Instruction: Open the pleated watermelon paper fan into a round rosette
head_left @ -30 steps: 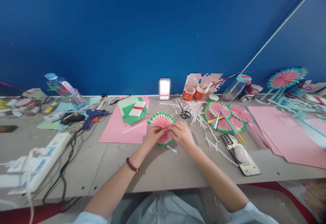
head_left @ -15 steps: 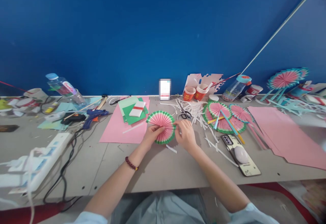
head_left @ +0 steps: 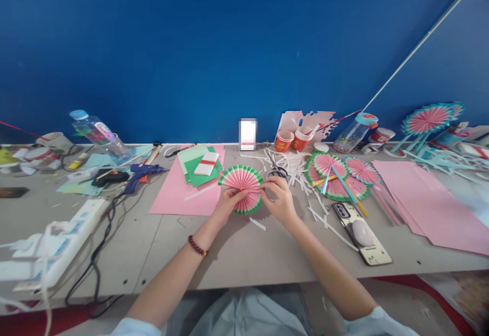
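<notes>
Saw two bare arms reaching out over the near edge of the grey table (head_left: 248,254), with a red bead bracelet (head_left: 197,247) on the left wrist. Just past that, found the left hand (head_left: 227,202) and the right hand (head_left: 281,201) both closed on a round paper fan (head_left: 242,183), pink inside with a green rim, like a slice of watermelon. Held the fan straight ahead, in the middle of the view, tipped up toward the camera. Could not tell whether resting on the table or lifted just off it. Pinched it from the left near the folded middle with the left fingers, and from the right at the rim with the right fingers and thumb. Looked very light and thin, springy at the folds, and easy to squash or tear with a hard squeeze. Seemed safest to take by the tight middle or by the two end folds, with soft fingertips, never flat across the pleats. Spotted a phone (head_left: 361,231) lying to the right and a white power strip (head_left: 64,239) to the left. Farther on, noticed a pink sheet (head_left: 171,198) under green papers (head_left: 198,170), a blue glue gun (head_left: 139,173), black scissors (head_left: 277,174) among white paper strips (head_left: 296,165), and more finished fans (head_left: 336,178) in a heap. At the back, made out orange paper cups (head_left: 292,140), a leaning water bottle (head_left: 95,130) and a big blue wall (head_left: 229,46).
</notes>
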A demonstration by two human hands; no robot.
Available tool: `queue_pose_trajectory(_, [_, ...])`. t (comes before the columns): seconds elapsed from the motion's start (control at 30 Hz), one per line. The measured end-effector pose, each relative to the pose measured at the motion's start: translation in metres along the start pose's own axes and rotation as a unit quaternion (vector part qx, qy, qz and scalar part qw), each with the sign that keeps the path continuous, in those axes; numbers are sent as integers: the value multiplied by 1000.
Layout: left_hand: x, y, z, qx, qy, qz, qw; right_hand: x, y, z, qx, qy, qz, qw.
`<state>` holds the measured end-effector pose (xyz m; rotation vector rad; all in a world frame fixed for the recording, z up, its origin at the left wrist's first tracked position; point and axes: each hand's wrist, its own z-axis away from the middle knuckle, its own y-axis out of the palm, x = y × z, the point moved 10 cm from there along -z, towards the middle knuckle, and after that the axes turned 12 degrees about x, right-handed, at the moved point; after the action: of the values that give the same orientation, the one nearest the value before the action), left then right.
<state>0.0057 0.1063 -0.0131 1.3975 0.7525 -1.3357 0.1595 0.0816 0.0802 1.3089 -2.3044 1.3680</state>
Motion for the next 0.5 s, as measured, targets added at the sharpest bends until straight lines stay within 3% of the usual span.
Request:
queue_pose_trajectory(0.23, [-8,1,1,-3,16,-39,999,4,14,0,63,-40,76,994])
queue_pose_trajectory(0.5, [-7,1,-1,4,30,-50,998,9,15,1,66,-36,150,986])
